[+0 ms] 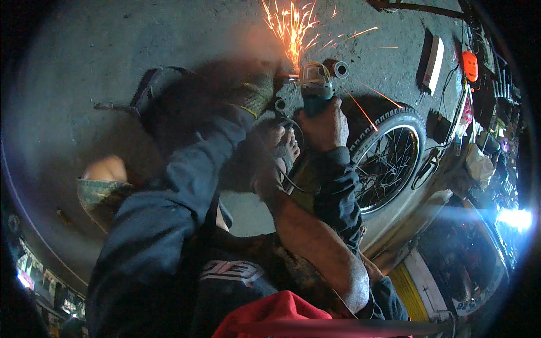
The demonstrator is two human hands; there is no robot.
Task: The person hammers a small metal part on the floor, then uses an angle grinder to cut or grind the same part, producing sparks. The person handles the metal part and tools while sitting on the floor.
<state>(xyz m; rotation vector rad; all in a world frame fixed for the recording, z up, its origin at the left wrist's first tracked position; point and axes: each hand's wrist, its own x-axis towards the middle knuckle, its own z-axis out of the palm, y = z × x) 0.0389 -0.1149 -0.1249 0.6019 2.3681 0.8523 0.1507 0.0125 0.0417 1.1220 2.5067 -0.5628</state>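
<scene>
My right hand, bare, is closed around the teal body of an angle grinder. The grinder's guard and disc end meets a small metal piece, and orange sparks spray away from me at the contact. On the left my left hand, in a yellowish-green knit glove, reaches up to that metal piece and appears closed on it; its fingertips are lost in shadow. A short metal tube is just right of the grinder head. Below the glove lies a metal ring.
My sandalled foot is close below the grinder. A spoked wheel with a tyre lies to the right. Farther right are a pale bar, an orange tool and cords. A dark strap-like piece lies on the concrete floor.
</scene>
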